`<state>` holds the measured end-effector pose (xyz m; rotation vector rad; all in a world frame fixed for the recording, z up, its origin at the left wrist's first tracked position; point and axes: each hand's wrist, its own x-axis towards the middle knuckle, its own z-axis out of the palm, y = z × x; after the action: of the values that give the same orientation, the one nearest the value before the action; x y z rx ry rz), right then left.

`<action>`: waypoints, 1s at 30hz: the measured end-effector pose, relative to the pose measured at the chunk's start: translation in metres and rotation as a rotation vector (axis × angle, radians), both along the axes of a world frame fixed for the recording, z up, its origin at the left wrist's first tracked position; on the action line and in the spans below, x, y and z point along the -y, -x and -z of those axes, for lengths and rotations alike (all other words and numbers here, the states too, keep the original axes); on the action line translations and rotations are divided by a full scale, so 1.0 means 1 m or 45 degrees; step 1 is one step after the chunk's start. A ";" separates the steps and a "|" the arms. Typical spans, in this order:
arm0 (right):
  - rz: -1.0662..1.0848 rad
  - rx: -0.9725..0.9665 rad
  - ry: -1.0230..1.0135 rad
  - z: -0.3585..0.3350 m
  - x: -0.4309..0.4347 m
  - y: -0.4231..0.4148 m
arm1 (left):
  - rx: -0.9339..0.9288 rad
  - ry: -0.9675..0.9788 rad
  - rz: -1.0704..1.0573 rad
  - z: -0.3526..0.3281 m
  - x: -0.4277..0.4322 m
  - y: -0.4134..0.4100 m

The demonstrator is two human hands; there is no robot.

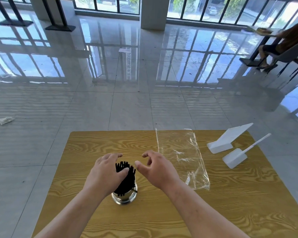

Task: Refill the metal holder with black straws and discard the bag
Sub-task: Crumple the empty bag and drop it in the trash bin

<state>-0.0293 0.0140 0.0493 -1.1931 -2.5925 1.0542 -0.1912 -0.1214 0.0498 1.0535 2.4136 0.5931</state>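
Between my two hands stands the round shiny metal holder [124, 197], already full of thin black straws [126, 176]. My left hand [107, 170] touches the straw bundle with loose fingers, not clenched; my right hand [155, 169] is released, holding nothing. I judge the refill almost done. Just beyond the right hand lies the clear, wrinkled, empty plastic bag [182, 155] on the wood-grain table [93, 145]; next I must take it for discarding.
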 end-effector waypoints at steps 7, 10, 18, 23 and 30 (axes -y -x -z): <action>0.040 -0.005 -0.048 0.010 -0.031 -0.038 | -0.026 -0.004 0.169 -0.003 -0.042 -0.025; 0.070 0.010 -0.064 0.015 -0.046 -0.053 | -0.040 -0.014 0.226 -0.001 -0.061 -0.037; 0.165 0.013 -0.030 0.028 -0.082 -0.086 | -0.032 -0.025 0.310 0.012 -0.107 -0.063; 0.174 0.047 -0.009 0.036 -0.102 -0.102 | -0.019 0.014 0.324 0.021 -0.129 -0.080; 0.224 0.079 0.022 0.053 -0.126 -0.125 | 0.027 0.074 0.316 0.040 -0.153 -0.102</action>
<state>0.0954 0.1398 -0.0038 -1.4490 -2.4709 1.0213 -0.0889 0.0320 0.0101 1.2889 2.2219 0.4435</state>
